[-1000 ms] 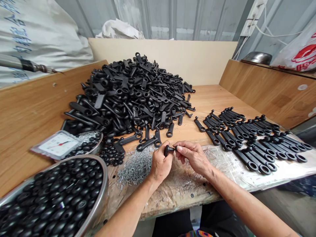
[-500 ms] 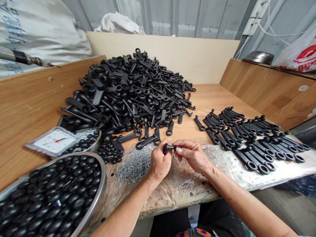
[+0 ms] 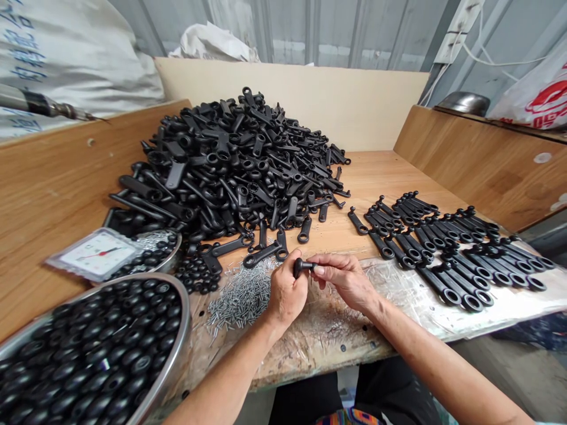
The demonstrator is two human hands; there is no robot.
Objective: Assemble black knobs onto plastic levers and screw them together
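My left hand (image 3: 287, 292) is closed around a small black round knob (image 3: 300, 267), held just above the bench's front edge. My right hand (image 3: 348, 279) pinches at the knob's right end with thumb and forefinger; whatever sits between those fingertips is too small to name. Both hands meet over a plastic-covered strip of the bench (image 3: 336, 330). A scatter of small silver pins (image 3: 241, 295) lies just left of my left hand. A large heap of black lever arms (image 3: 234, 159) rises behind the hands.
A steel bowl of black round knobs (image 3: 97, 348) stands at the front left, with a smaller bowl (image 3: 155, 248) and a dial gauge (image 3: 95, 254) behind it. Rows of black arms (image 3: 447, 248) lie at the right. Wooden walls (image 3: 482, 159) enclose the bench.
The hands have stayed together at the knob with only slight finger movement. The view shifted a little between the earliest frame and now.
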